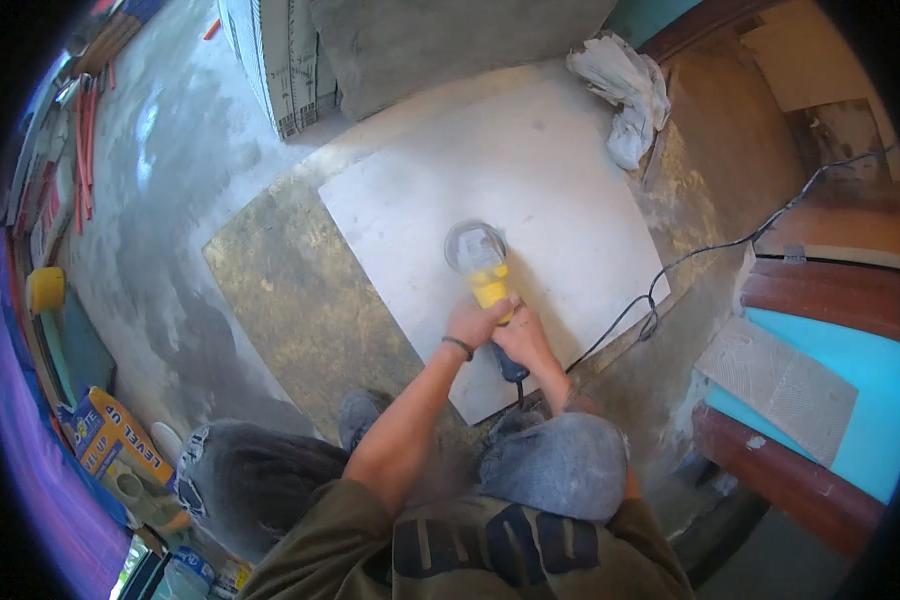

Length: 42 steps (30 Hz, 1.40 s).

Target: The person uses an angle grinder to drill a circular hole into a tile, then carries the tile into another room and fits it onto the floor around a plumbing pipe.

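Observation:
A yellow and grey angle grinder with a round guard is over the middle of a large pale tile. My left hand is closed round the yellow body from the left. My right hand grips the tool just below and to the right of it, near the black rear handle. A black cord trails from the tool toward the right. The tile lies on a mottled yellowish board. Whether the disc touches the tile, I cannot tell.
Stacked boxes stand at the back, crumpled white plastic at upper right. A brown step with a turquoise riser and a loose grey tile is at right. Red strips, a yellow bag and my knees line the left and bottom.

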Motion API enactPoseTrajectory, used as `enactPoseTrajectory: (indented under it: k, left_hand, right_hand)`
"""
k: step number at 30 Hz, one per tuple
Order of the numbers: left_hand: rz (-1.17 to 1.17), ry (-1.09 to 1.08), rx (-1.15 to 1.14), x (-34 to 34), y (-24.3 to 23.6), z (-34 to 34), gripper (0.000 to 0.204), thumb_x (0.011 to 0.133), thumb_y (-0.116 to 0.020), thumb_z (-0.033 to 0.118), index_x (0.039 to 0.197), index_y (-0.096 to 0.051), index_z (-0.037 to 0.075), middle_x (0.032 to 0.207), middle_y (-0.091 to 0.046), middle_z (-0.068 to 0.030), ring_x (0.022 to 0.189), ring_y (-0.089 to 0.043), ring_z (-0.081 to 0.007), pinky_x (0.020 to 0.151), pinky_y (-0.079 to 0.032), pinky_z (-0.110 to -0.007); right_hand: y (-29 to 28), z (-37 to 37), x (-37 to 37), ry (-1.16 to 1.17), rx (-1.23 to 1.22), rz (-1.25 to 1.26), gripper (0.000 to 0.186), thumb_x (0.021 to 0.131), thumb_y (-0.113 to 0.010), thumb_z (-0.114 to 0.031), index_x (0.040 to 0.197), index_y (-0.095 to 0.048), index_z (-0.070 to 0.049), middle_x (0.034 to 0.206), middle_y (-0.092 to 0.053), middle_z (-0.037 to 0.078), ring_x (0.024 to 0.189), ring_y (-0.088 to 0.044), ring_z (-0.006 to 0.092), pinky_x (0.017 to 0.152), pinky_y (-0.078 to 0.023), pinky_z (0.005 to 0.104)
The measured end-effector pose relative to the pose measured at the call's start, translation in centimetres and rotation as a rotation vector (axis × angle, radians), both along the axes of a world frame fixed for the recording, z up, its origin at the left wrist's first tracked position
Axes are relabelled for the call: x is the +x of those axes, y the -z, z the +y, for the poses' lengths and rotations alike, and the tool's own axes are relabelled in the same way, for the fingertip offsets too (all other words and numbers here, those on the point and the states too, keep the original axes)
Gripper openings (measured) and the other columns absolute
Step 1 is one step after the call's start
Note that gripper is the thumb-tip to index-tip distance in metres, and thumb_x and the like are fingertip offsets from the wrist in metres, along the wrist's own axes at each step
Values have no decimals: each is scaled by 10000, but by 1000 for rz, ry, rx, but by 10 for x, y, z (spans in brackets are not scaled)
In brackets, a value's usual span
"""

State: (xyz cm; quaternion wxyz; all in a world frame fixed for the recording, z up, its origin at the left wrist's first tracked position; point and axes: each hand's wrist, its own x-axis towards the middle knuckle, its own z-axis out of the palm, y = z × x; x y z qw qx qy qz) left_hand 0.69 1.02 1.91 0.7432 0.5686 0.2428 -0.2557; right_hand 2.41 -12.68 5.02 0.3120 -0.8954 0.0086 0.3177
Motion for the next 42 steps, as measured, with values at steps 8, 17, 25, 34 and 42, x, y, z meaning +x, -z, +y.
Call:
enactPoseTrajectory:
  k: [8, 17, 25, 34, 42]
  left_hand:
    - [-192, -17, 261, 0, -50, -47, 506, 803, -798, 455, 1097, -723, 50, 995, -754, -125, 903, -723, -196, 828, -555, -341]
    - [-157, -104, 30, 1, -25, -54, 458, 842, -801, 365, 1101, -702, 1, 991, -733, -81, 891, -689, -146, 804, -547, -312]
    - [-113, -155, -76, -15, -4, -22, 425, 910, -746, 313, 1151, -679, -31, 1053, -707, -68, 942, -645, -126, 825, -525, -293]
    - [-107, -162, -65, -16, 5, -16, 422, 923, -728, 325, 1145, -690, -32, 1057, -714, -67, 939, -639, -123, 818, -521, -296]
    - [-102, -153, -85, -18, 10, -17, 413, 932, -724, 325, 1146, -687, -26, 1060, -713, -63, 946, -640, -123, 838, -517, -298]
  right_hand:
    - [-10, -45, -19, 203, 394, -262, 497, 760, -815, -228, 1160, -612, -15, 1091, -695, 193, 1022, -690, 319, 875, -526, 409]
    - [-19, -47, -3, 114, 264, -266, 539, 740, -814, -227, 1181, -595, -9, 1043, -706, 222, 997, -699, 377, 842, -542, 438]
    - [1, -17, -6, 12, 164, -159, 527, 729, -822, -252, 1140, -611, 2, 1034, -715, 215, 987, -706, 355, 846, -546, 419]
    - [1, -6, 0, -58, 33, -124, 549, 749, -767, -355, 1144, -590, -18, 1032, -698, 265, 992, -666, 456, 853, -540, 506]
    - [-17, 1, 4, -102, -83, -99, 514, 764, -746, -326, 1133, -585, -7, 1019, -699, 268, 991, -665, 455, 861, -535, 509]
